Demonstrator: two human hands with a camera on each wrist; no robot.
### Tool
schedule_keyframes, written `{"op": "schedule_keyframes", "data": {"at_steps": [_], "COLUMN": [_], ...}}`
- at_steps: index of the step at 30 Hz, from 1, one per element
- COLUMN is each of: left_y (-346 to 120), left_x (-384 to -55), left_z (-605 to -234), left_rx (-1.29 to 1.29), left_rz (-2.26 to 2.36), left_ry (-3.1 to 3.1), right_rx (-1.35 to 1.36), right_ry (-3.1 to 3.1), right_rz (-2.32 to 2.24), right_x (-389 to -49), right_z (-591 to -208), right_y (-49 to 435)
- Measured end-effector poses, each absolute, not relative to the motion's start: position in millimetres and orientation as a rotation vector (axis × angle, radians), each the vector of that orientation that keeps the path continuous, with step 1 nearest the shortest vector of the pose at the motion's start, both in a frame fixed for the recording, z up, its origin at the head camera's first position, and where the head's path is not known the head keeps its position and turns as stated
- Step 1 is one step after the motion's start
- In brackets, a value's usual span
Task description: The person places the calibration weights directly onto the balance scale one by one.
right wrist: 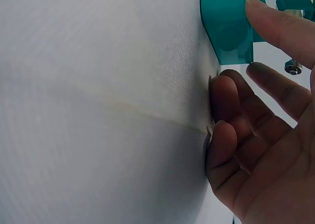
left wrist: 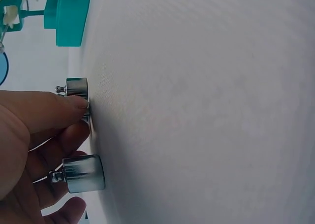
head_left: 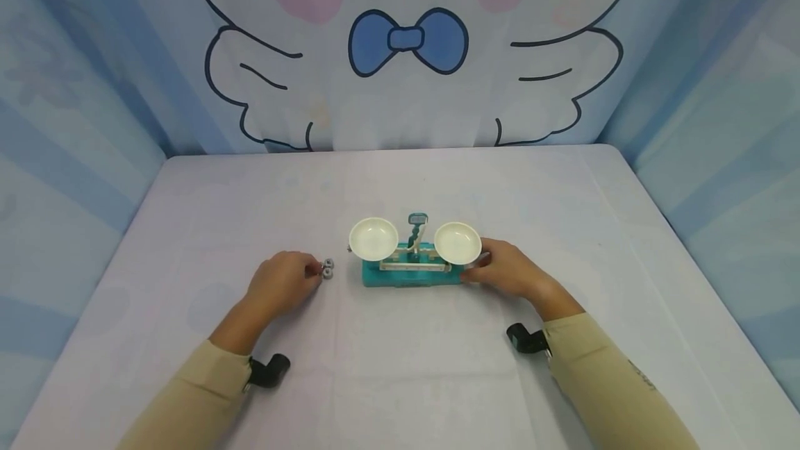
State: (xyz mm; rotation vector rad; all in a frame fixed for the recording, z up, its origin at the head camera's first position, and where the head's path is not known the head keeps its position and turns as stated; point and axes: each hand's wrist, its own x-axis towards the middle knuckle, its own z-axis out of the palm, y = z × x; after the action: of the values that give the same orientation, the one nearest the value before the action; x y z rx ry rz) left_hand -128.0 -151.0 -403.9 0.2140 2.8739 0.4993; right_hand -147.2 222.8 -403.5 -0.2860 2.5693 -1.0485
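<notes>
Left hand (head_left: 283, 283): pinching metal weight (left wrist: 87, 111)
Right hand (head_left: 505, 268): touching balance scale (head_left: 406, 277), right end; whether grasping, unclear

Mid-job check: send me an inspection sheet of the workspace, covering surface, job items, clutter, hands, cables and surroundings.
Surface: pale table with faint crease lines.
Job items: teal balance scale standing upright with two white pans; small metal weights on its left, exact count hidden by fingers.
Clutter: nothing seen.
Left hand: at the weights; whether it pinches one is unclear.
Right hand: loosely curled at the scale's right end.
Cables: nothing seen.
Surroundings: cartoon-printed cloth behind the table, bluish cloth at both sides; black wrist cameras at the tan sleeves.
</notes>
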Motion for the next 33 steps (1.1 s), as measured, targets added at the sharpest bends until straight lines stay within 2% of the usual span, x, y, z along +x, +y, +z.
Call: {"op": "schedule_keyframes", "data": {"at_steps": [16,23,33], "left_y": [-154,-146,-137], "left_x": [-122,-120,-121], "left_z": [-375,-354,-336], "left_rx": [0.249,0.189,0.296], "left_rz": [0.544,0.629,0.736], "left_ry": [2.937,2.917,2.942], "right_rx": [-0.275,-0.23,-0.229], "right_ry": [2.561,2.59,2.591], "right_rz": [-1.127,-1.068,-1.095], "right_x": [-145,-133,-115], "right_z": [-406,-403,-404], "right_y": [222,220,219]}}
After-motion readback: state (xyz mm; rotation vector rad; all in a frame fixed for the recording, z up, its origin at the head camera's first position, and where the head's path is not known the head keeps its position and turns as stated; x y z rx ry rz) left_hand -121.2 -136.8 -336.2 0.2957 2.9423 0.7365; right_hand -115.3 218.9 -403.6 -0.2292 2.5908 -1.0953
